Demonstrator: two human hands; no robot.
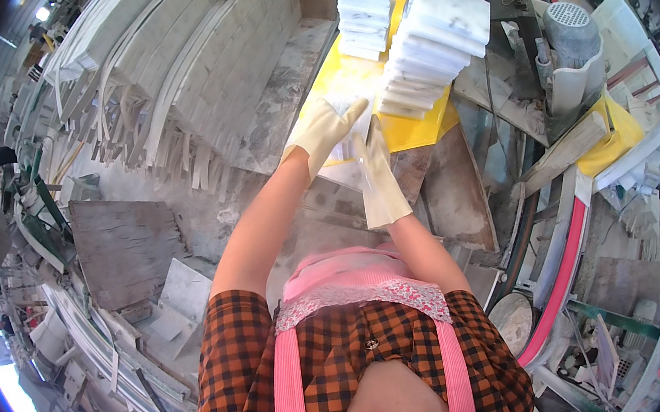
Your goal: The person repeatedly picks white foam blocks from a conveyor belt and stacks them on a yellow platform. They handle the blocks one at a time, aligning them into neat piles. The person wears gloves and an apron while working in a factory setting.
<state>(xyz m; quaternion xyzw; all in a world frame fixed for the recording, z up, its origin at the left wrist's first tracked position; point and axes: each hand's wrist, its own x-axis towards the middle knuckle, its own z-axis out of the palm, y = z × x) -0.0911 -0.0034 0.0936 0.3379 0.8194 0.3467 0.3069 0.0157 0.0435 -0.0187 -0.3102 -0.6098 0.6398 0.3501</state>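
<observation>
Gloved left hand [324,130] and right hand [377,170] clasping one white tile [347,136], near the far stacks [433,34]. Mid-handling; next, likely steady carrying.

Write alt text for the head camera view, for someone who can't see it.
Two gloved hands, left hand and right hand, hold a white marble tile over a yellow surface. Stacks of white marble tiles stand just beyond, in a dusty stone workshop.

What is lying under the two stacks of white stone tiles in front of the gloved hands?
The stacks of white stone tiles stand on a yellow surface, visible beside and between them. The left hand and right hand hold a white piece over its near edge, hiding that part.
</observation>
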